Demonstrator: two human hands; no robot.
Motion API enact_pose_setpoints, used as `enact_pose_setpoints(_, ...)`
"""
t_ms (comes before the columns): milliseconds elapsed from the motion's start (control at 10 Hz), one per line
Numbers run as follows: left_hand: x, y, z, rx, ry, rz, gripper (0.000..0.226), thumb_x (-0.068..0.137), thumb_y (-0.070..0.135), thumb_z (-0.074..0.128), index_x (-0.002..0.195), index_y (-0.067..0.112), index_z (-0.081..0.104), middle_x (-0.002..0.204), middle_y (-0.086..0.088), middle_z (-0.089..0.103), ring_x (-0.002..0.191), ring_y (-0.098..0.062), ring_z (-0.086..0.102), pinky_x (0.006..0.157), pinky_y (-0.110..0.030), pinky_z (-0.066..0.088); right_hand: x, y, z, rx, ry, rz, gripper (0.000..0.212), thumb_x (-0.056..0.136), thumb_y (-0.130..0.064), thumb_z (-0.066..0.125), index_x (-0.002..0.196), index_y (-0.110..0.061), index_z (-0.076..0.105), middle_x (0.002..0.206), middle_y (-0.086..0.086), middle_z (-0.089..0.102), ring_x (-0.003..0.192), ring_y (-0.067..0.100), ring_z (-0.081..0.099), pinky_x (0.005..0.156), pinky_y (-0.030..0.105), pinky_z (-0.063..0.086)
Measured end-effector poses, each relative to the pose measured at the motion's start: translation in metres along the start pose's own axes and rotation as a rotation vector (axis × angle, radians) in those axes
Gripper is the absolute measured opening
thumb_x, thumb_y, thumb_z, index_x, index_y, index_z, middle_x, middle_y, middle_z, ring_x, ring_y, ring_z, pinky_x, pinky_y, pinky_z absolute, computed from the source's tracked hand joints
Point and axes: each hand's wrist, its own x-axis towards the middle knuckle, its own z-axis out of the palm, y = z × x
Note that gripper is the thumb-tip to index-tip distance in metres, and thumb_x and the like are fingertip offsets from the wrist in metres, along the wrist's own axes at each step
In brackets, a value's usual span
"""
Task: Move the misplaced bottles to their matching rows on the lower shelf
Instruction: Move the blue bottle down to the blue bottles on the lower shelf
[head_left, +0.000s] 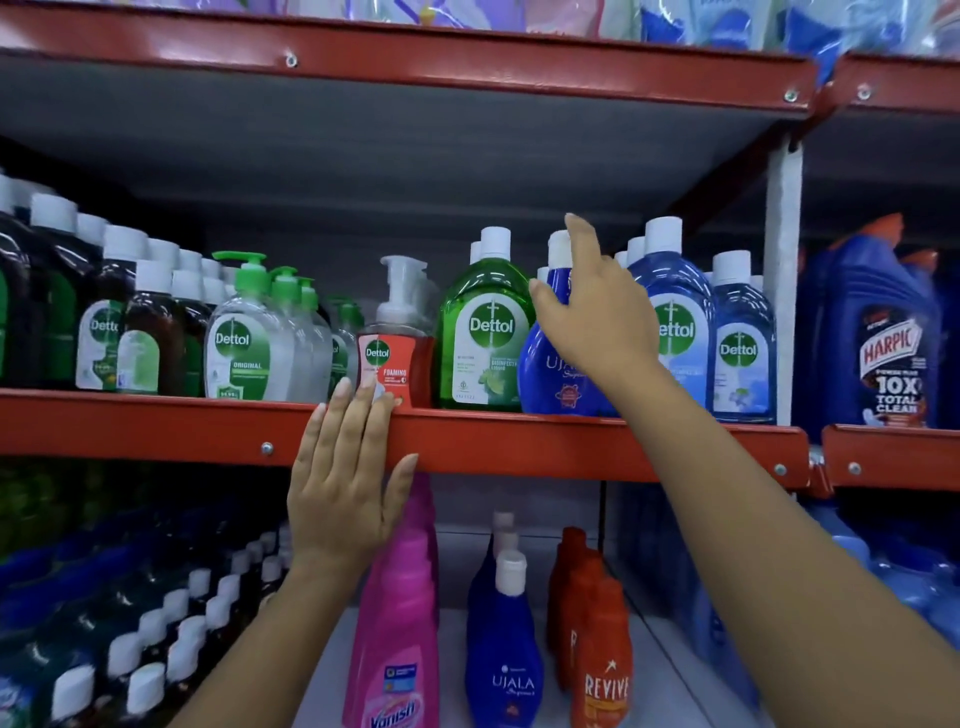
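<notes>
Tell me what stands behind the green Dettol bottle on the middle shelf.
Behind the green Dettol bottle a second white cap shows; that bottle's body and anything deeper are hidden.

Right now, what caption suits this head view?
Right hand reaches the misplaced Ujala bottle among Dettol; left hand rests on the shelf edge.

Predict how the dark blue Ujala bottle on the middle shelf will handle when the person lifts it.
The Ujala bottle looks like rigid, glossy plastic, so probably stiff but a little slippery. Its bulbous base and narrow neck suggest it stands steadily. The right hand is open beside the neck, likely the easiest place to grip.
</notes>
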Motion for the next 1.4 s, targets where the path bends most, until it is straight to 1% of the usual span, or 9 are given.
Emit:
enact_pose_setpoints(100, 0.0, 0.001, -0.001, 0.005, -0.003, -0.009, 0.059, 0.105, 0.041, 0.024, 0.136, -0.003, 0.049, 0.142, -0.021, 0.049, 0.138, -0.033, 0.035, 0.121, -0.039, 0.016, -0.001, 0.001, -0.008, 0.044, 0.005, 0.001, 0.059, 0.095, -0.028, 0.051, 0.148, -0.024, 0.026, 0.113, 0.012, 0.061, 0.1, 0.033, 0.057, 0.071, 0.033, 0.034)
enact_pose_setpoints(200, 0.001, 0.001, -0.001, 0.007, -0.01, -0.007, 0.059, 0.105, 0.041, 0.024, 0.136, -0.003, 0.049, 0.142, -0.021, 0.049, 0.138, -0.033, 0.035, 0.121, -0.039, 0.015, -0.009, -0.001, -0.015, 0.148, 0.057, 0.003, 0.054, 0.093, -0.026, 0.055, 0.143, -0.027, 0.033, 0.102, 0.004, 0.058, 0.085, 0.023, 0.052, 0.069, 0.032, 0.036)
enact_pose_setpoints(400, 0.0, 0.001, 0.0, 0.003, 0.002, -0.005, 0.059, 0.105, 0.041, 0.024, 0.138, -0.003, 0.047, 0.143, -0.021, 0.048, 0.138, -0.033, 0.036, 0.121, -0.038, 0.015, -0.022, -0.006, -0.026, 0.359, 0.265, -0.011, 0.049, 0.091, -0.026, 0.06, 0.137, -0.028, 0.04, 0.103, 0.0, 0.066, 0.085, 0.018, 0.061, 0.067, 0.028, 0.041)
enact_pose_setpoints(500, 0.0, 0.001, 0.002, 0.007, 0.026, -0.01, 0.058, 0.105, 0.04, 0.026, 0.137, -0.003, 0.048, 0.142, -0.021, 0.049, 0.137, -0.034, 0.038, 0.121, -0.039, 0.017, -0.027, -0.009, -0.035, 0.412, 0.361, -0.007, 0.049, 0.091, -0.026, 0.061, 0.136, -0.029, 0.042, 0.11, -0.004, 0.065, 0.085, 0.015, 0.062, 0.065, 0.03, 0.049)
enact_pose_setpoints(700, -0.002, 0.001, 0.003, 0.005, 0.02, -0.008, 0.057, 0.105, 0.041, 0.026, 0.137, -0.002, 0.048, 0.139, -0.022, 0.052, 0.137, -0.035, 0.038, 0.119, -0.042, 0.02, -0.041, -0.013, -0.053, 0.467, 0.417, 0.014, 0.052, 0.09, -0.027, 0.063, 0.138, -0.025, 0.042, 0.102, -0.008, 0.064, 0.082, 0.009, 0.064, 0.066, 0.031, 0.057)
enact_pose_setpoints(900, -0.001, 0.0, 0.003, 0.026, 0.03, 0.009, 0.056, 0.105, 0.039, 0.028, 0.136, -0.002, 0.049, 0.138, -0.022, 0.053, 0.136, -0.035, 0.039, 0.12, -0.04, 0.019, -0.08, -0.013, -0.06, 0.532, 0.271, 0.062, 0.049, 0.089, -0.028, 0.066, 0.133, -0.03, 0.045, 0.087, -0.011, 0.064, 0.071, 0.005, 0.061, 0.062, 0.021, 0.053)
enact_pose_setpoints(1100, -0.004, 0.0, 0.001, 0.017, 0.028, 0.009, 0.056, 0.105, 0.04, 0.027, 0.136, -0.002, 0.047, 0.138, -0.022, 0.052, 0.137, -0.035, 0.038, 0.119, -0.041, 0.019, -0.139, 0.0, -0.03, 0.545, 0.113, 0.156, 0.051, 0.084, -0.032, 0.07, 0.129, -0.037, 0.047, 0.097, -0.014, 0.067, 0.077, 0.006, 0.065, 0.074, 0.038, 0.057)
enact_pose_setpoints(1200, -0.003, -0.001, 0.002, 0.027, 0.031, 0.007, 0.055, 0.105, 0.04, 0.026, 0.137, -0.001, 0.046, 0.139, -0.021, 0.052, 0.137, -0.035, 0.038, 0.119, -0.04, 0.018, -0.165, 0.008, -0.006, 0.515, 0.088, 0.197, 0.052, 0.082, -0.035, 0.07, 0.129, -0.039, 0.048, 0.107, -0.012, 0.07, 0.082, 0.012, 0.067, 0.076, 0.043, 0.056)
enact_pose_setpoints(1400, -0.005, 0.0, 0.004, 0.034, 0.066, -0.001, 0.054, 0.104, 0.038, 0.027, 0.137, 0.0, 0.046, 0.138, -0.021, 0.053, 0.136, -0.035, 0.039, 0.118, -0.04, 0.02, -0.208, 0.023, 0.028, 0.449, -0.007, 0.25, 0.051, 0.086, -0.031, 0.069, 0.131, -0.039, 0.046, 0.112, -0.013, 0.067, 0.094, 0.009, 0.065, 0.079, 0.038, 0.056)
